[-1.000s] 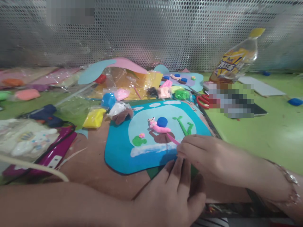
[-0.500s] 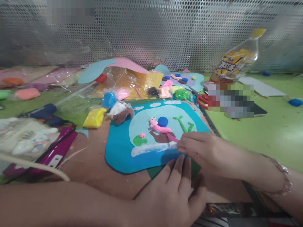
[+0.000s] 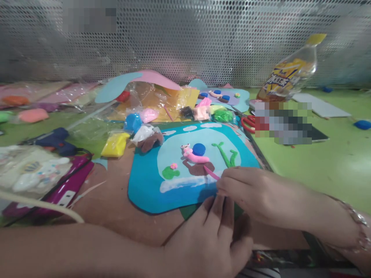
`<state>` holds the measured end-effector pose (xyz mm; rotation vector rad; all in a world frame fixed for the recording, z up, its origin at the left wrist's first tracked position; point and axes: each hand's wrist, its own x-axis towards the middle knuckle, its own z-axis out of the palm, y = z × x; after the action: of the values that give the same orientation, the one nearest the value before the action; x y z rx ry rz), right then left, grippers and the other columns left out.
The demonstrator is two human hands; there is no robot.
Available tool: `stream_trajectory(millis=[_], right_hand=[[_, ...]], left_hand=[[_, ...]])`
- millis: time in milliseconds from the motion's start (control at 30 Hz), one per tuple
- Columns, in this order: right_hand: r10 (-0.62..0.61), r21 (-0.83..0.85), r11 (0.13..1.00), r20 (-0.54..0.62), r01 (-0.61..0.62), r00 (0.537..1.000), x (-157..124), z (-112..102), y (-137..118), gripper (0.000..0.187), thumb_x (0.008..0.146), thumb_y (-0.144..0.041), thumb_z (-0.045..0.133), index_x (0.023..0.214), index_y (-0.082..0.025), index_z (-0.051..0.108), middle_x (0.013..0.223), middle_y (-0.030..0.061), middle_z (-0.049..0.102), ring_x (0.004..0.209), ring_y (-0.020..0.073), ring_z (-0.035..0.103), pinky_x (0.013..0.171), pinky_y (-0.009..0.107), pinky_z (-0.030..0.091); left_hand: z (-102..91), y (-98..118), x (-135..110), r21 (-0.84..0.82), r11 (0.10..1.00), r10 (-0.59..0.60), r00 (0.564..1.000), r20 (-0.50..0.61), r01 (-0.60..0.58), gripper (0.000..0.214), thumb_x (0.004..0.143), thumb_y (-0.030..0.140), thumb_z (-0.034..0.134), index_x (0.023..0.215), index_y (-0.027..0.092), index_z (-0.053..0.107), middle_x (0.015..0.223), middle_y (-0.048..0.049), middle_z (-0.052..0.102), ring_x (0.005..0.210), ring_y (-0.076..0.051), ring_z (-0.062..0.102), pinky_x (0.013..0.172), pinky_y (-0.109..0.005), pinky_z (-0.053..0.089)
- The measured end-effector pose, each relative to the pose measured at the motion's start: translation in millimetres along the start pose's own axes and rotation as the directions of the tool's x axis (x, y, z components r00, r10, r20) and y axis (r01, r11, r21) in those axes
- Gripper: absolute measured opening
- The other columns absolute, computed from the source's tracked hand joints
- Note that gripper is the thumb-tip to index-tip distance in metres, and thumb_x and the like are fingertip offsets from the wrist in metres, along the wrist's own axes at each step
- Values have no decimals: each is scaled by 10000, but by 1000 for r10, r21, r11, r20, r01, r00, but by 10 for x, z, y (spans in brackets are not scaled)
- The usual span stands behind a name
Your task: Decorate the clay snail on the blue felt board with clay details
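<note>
A blue card (image 3: 139, 193) with a pale blue middle lies before me. On it are a pink clay snail (image 3: 194, 156) with a blue shell (image 3: 199, 149), a brown clay patch (image 3: 199, 168), a white clay strip (image 3: 176, 184), a green lily pad (image 3: 169, 172) with a pink flower, and green stems (image 3: 224, 154). My right hand (image 3: 255, 191) pinches a pink clay modelling tool (image 3: 212, 173), its pointed tip at the brown patch. Fingers stretched forward, my left hand (image 3: 205, 235) rests on the card's near edge; the right hand's fingertips meet its fingertips.
Behind the card lie bagged clay lumps, including a yellow pack (image 3: 115, 144), and red-handled scissors (image 3: 248, 123). At left are a blue glue gun (image 3: 55, 141) and a purple case (image 3: 78, 175). A drink bottle (image 3: 290, 73) leans at back right, near a phone (image 3: 317, 135).
My right hand has shifted slightly down and nearer me, drawing the pink tool back a little, so more of it shows. My left hand has barely moved.
</note>
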<state>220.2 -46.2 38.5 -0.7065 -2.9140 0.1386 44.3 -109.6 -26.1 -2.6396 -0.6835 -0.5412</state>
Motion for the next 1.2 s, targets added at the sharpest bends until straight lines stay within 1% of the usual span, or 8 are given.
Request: stream_trajectory(millis=[100, 300, 433, 600, 800, 1033, 1133, 1200], right_hand=[[-15, -17, 1000, 6, 15, 1000, -4, 11, -3, 275, 931, -131, 321, 877, -104, 590, 780, 74, 538, 662, 152, 493, 582, 266, 432], [11, -31, 999, -18, -12, 1000, -17, 14, 0, 256, 929, -131, 342, 838, -117, 581, 756, 58, 528, 639, 143, 471, 561, 255, 401], [17, -24, 1000, -19, -17, 1000, -9, 6, -6, 248, 923, -119, 349, 811, -122, 570, 746, 55, 527, 631, 140, 471, 556, 248, 393], [12, -15, 1000, -7, -13, 1000, 8, 17, -5, 242, 922, -120, 350, 825, -121, 572, 752, 55, 528, 632, 145, 474, 555, 255, 401], [1, -39, 999, -20, -2, 1000, 2, 26, -8, 263, 929, -135, 339, 822, -120, 578, 751, 58, 529, 637, 144, 482, 559, 257, 407], [1, -50, 999, 3, -1, 1000, -1, 31, 4, 188, 907, -118, 392, 833, -122, 564, 772, 58, 530, 651, 155, 480, 572, 269, 417], [10, -68, 998, 3, -10, 1000, -4, 33, 6, 195, 911, -127, 390, 815, -127, 559, 751, 49, 522, 628, 149, 470, 553, 265, 411], [-6, -67, 998, 9, 7, 1000, -11, 32, 4, 192, 909, -123, 386, 851, -118, 569, 761, 57, 528, 637, 154, 474, 559, 270, 420]], left_hand=[[-8, -5, 2, 2, 1000, 9, 1000, 7, -9, 373, 868, 185, 467, 1234, 117, 483, 1066, -201, 628, 1045, -316, 581, 895, -435, 436], [-20, -11, 9, 9, 1000, 13, 1000, 12, -13, 368, 883, 199, 457, 1240, 108, 467, 1099, -230, 603, 1048, -310, 577, 895, -436, 429], [-13, -13, 11, 9, 1000, 13, 999, 33, -13, 374, 879, 199, 455, 1242, 109, 467, 1100, -224, 605, 1060, -316, 569, 901, -437, 427], [-14, -11, 13, 3, 1000, 1, 1000, -2, -1, 360, 873, 188, 454, 1226, 118, 481, 1066, -207, 625, 1023, -309, 592, 886, -430, 439], [-20, -6, 20, 6, 1000, 0, 1000, 2, 0, 352, 883, 189, 448, 1227, 121, 479, 1062, -201, 628, 1041, -298, 586, 904, -428, 429], [-18, -6, 29, 8, 1000, 1, 1000, -3, -1, 343, 871, 176, 460, 1209, 127, 492, 1051, -198, 635, 1032, -306, 591, 893, -430, 437], [-16, -6, 22, 5, 1000, 7, 1000, 4, -7, 350, 865, 186, 466, 1208, 124, 495, 1051, -196, 636, 1032, -311, 590, 888, -424, 443], [-9, -2, 16, 2, 1000, -1, 1000, -4, 1, 356, 863, 192, 473, 1211, 123, 492, 1060, -199, 632, 1041, -314, 584, 895, -428, 437]])
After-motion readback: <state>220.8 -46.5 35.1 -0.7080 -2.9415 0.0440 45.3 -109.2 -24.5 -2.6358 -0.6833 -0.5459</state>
